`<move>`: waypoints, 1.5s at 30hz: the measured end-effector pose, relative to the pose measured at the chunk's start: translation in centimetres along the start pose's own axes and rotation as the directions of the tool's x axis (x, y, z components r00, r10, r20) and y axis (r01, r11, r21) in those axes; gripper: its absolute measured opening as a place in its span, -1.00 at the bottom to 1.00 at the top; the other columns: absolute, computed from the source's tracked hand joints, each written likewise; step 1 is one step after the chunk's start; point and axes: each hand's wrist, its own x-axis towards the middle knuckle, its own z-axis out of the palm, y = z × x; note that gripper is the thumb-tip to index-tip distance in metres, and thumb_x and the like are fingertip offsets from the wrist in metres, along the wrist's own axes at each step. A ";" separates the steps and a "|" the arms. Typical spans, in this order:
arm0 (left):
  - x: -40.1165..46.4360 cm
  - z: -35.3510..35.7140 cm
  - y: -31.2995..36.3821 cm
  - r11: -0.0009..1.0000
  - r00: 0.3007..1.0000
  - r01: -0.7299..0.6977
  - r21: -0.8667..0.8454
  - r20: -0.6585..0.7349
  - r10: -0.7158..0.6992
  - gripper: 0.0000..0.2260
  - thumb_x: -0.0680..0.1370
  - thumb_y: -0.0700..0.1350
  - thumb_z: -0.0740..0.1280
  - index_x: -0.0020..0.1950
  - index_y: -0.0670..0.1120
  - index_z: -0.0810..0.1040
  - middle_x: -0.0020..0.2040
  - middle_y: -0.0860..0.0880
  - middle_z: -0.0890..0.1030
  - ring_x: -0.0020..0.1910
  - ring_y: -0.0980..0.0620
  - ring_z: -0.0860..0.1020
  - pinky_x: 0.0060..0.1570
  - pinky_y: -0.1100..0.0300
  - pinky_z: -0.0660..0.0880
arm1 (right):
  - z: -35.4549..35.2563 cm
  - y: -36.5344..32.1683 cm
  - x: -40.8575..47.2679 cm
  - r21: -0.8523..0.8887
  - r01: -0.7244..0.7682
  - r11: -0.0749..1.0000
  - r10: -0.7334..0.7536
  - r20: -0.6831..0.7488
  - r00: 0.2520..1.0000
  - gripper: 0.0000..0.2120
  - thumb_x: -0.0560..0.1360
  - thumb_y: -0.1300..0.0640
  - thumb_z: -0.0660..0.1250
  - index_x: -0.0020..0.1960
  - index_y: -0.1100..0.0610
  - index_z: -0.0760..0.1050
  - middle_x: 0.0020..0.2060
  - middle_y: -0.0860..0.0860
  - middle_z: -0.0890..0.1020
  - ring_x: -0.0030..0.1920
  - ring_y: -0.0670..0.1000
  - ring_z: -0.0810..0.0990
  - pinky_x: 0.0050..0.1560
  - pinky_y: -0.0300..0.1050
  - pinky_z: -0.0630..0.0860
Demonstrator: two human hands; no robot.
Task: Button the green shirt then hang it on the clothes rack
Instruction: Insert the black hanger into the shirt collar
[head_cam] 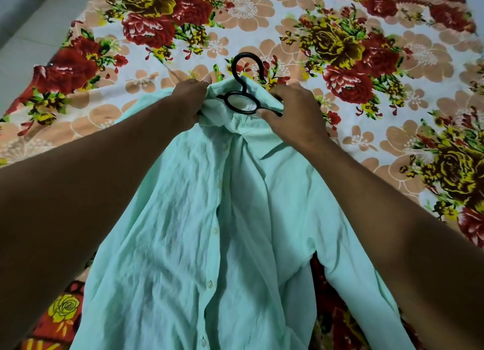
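The pale green shirt [199, 244] lies front-up on the bed, its placket buttoned down the middle with white buttons showing. A black plastic hanger [245, 87] sits inside the collar, its hook and ring sticking out toward the far side. My left hand [187, 100] grips the collar fabric at the left of the hanger's ring. My right hand [292, 108] pinches the collar and the hanger's right arm. The hanger's shoulders are hidden under the cloth.
A floral bedsheet [340, 48] with red and yellow roses covers the bed all around the shirt. Grey floor [23, 22] shows past the bed's far left edge. No clothes rack is in view.
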 end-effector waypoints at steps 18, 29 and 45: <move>-2.8 -3.4 1.7 0.041 0.632 -0.608 0.793 0.452 0.629 -0.37 0.55 0.38 0.23 0.34 -0.11 0.48 0.20 -0.25 0.55 0.13 -0.21 0.52 -0.05 -0.03 0.49 | 0.8 0.1 2.1 0.088 -0.043 0.995 0.039 0.052 0.998 -0.74 0.56 0.00 0.40 0.07 0.19 0.66 -0.09 0.20 0.67 -0.06 0.21 0.60 -0.14 -0.09 0.39; -0.6 -4.0 2.3 0.262 0.734 -0.611 0.747 0.411 0.540 -0.61 0.42 -0.29 0.38 0.26 -0.18 0.63 0.01 -0.23 0.70 -0.08 -0.17 0.64 -0.05 0.06 0.59 | -0.1 1.0 1.4 0.109 -0.055 0.993 0.060 -0.039 0.997 -0.82 0.54 0.11 0.44 0.08 0.18 0.61 -0.05 0.11 0.69 -0.08 0.09 0.62 -0.06 -0.05 0.56; 1.9 -5.4 1.9 0.138 0.638 -0.723 0.676 0.579 0.507 -0.70 0.48 -0.09 0.56 -0.08 -0.30 0.57 -0.26 -0.26 0.56 -0.29 -0.20 0.46 -0.35 0.14 0.30 | 0.2 4.0 0.3 0.364 0.040 0.931 -0.111 0.176 0.978 -0.69 0.46 0.08 0.54 0.15 0.19 0.67 -0.03 0.14 0.72 -0.01 0.15 0.68 -0.01 0.07 0.62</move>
